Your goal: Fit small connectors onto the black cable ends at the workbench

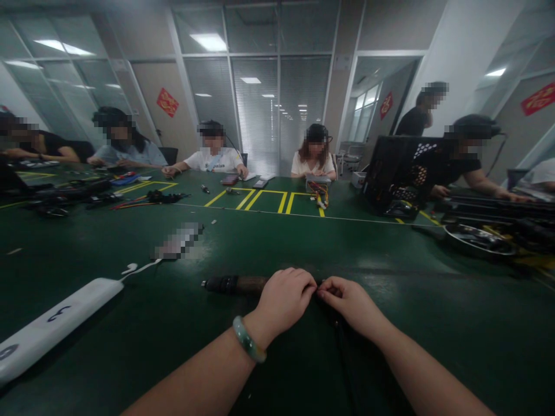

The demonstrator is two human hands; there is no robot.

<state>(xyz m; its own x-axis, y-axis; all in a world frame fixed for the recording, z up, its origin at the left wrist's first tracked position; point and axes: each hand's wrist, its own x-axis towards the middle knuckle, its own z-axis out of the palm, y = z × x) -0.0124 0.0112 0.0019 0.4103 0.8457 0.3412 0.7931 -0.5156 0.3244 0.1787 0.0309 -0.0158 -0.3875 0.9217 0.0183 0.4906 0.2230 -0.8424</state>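
An electric screwdriver (251, 285) lies sideways on the green table, its black nose and metal tip pointing left. My left hand (287, 297), with a jade-coloured bangle (248, 341) at the wrist, is closed over the tool's rear part and covers it. Close beside it, my right hand (353, 306) pinches thumb and forefinger together at the tool's back end. What those right fingertips hold is too small and dark to make out. A black cord (340, 346) runs from under the right hand toward me, between my forearms.
A white power strip (60, 323) lies at left, with a cable leading to a blurred phone-like object (177, 242). At right stand a black computer case (394, 173) and a metal bowl (479, 240). Wires (151, 198) lie farther left. Several people sit across the green table (390, 323).
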